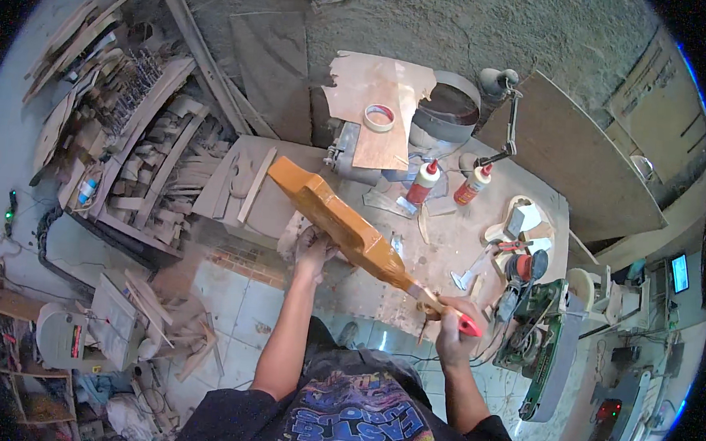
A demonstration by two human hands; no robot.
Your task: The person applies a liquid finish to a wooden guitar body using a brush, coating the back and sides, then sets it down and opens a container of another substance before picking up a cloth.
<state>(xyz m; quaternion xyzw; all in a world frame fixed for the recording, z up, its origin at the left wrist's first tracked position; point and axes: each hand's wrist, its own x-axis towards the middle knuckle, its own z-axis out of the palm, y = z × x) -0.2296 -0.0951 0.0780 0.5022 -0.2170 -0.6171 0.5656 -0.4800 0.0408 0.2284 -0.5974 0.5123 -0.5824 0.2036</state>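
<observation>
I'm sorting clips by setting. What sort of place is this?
Probably a woodworking workshop: wood offcuts piled at left, a belt machine at right, and a red-handled brush in the right hand.

The person's left grip (312, 252) supported a glossy orange-brown wooden piece (337, 219) from underneath, while the right grip (452, 338) held a red-ended brush (424, 296) at the piece's lower right end. Beyond it, two red-capped bottles (423, 184) stood on the bench (356, 298), and a tape roll (379, 128) lay on a jagged-edged board (357, 78) toward the wall (542, 30).
</observation>
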